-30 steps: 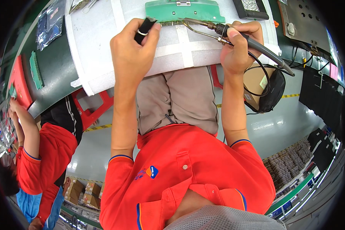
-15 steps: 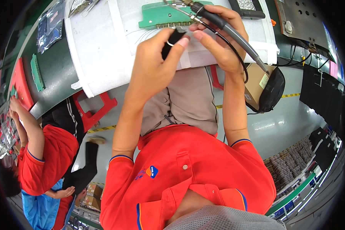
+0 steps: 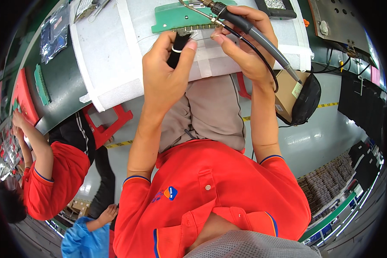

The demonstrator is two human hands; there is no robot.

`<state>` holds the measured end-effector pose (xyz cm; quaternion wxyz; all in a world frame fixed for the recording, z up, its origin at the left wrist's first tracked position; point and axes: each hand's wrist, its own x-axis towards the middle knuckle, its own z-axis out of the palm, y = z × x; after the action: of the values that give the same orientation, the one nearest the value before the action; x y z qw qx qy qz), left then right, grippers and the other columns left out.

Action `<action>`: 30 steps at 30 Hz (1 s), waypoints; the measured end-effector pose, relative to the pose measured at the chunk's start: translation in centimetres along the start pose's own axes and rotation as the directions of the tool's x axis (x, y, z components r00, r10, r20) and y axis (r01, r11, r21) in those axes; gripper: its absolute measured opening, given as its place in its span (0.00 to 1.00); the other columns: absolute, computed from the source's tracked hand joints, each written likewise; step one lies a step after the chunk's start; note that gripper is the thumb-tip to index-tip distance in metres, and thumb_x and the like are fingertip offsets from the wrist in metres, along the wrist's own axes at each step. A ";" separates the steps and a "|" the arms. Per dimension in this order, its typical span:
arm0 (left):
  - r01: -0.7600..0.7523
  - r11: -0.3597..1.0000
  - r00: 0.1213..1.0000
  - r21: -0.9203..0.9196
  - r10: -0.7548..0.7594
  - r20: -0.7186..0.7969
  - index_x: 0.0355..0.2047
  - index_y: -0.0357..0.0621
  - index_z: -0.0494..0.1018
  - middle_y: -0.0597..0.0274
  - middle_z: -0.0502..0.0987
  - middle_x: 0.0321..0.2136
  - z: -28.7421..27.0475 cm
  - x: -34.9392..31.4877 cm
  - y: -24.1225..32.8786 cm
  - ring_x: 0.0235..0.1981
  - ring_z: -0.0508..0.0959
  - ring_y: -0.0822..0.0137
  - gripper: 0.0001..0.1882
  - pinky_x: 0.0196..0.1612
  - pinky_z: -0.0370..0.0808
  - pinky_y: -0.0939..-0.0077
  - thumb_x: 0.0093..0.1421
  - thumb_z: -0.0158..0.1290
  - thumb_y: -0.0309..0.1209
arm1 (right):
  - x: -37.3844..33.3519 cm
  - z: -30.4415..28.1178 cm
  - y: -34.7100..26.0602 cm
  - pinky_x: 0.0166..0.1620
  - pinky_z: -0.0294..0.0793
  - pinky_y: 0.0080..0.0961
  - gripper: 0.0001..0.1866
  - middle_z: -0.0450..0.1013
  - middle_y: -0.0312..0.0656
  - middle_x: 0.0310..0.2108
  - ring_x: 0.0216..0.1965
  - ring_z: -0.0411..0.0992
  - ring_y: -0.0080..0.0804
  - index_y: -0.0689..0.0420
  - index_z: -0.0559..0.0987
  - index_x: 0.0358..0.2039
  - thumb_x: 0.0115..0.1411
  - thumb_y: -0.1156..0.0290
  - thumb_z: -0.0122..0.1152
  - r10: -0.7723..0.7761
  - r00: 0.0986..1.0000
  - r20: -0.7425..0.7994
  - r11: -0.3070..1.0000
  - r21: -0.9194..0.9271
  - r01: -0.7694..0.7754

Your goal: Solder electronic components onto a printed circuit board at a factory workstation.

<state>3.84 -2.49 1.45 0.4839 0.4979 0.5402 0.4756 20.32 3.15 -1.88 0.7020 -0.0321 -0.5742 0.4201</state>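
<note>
My left hand (image 3: 164, 71) is closed around a short black brush (image 3: 175, 51) with a white band, its frayed end up against the near edge of a green circuit board (image 3: 180, 16). A row of metal pins (image 3: 202, 27) runs along that edge. A soldering iron (image 3: 236, 19) with a dark handle and a thin black feed tube lies across my right hand (image 3: 256, 58), gripped by its fingers. Thumb and fingertips of that hand come together close to the right end of the pins. Whether they pinch anything small is hard to see.
White foam sheet (image 3: 107, 56) covers the bench under the board. Left of it are plastic bags (image 3: 55, 36) and another green board (image 3: 41, 84). A metal box (image 3: 339, 23) stands at right, above a carton (image 3: 290, 94) and black bag (image 3: 307, 101). A co-worker (image 3: 66, 172) sits at left.
My left hand has shifted a little to the left with the brush, away from my right hand. The right hand and iron have hardly moved. A person in blue at lower left has moved.
</note>
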 end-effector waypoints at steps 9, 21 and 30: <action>0.025 0.998 0.999 -0.050 -0.026 -0.027 0.34 0.34 0.72 0.72 0.71 0.24 -1.0 0.0 0.1 0.24 0.65 0.83 0.06 0.25 0.61 0.86 0.61 0.56 0.26 | 1.5 2.0 -4.2 0.45 0.74 0.20 0.24 0.72 0.43 0.40 0.38 0.73 0.23 0.65 0.70 0.48 0.51 0.85 0.65 0.580 0.760 -0.291 0.701 -0.296 -0.649; -0.129 0.947 0.981 0.293 0.166 -0.104 0.27 0.37 0.73 0.73 0.68 0.14 -1.5 1.8 -0.3 0.16 0.62 0.84 0.05 0.20 0.57 0.85 0.56 0.58 0.25 | -1.4 -0.2 -2.3 0.32 0.69 0.14 0.10 0.71 0.40 0.30 0.25 0.67 0.19 0.66 0.74 0.38 0.55 0.77 0.58 0.205 0.882 -0.424 0.777 -0.478 -0.410; -0.132 0.913 0.975 0.387 0.189 -0.113 0.26 0.37 0.74 0.70 0.66 0.11 -1.4 2.1 -0.7 0.13 0.62 0.82 0.05 0.19 0.58 0.83 0.53 0.59 0.25 | -0.5 0.2 -3.9 0.26 0.67 0.17 0.06 0.65 0.41 0.21 0.19 0.62 0.22 0.64 0.68 0.27 0.47 0.80 0.52 0.182 0.819 -0.544 0.819 -0.378 -0.432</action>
<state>2.31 -0.46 0.75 0.2969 0.5877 0.6129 0.4368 22.37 0.23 -0.13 0.7114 -0.4063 -0.4529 0.3517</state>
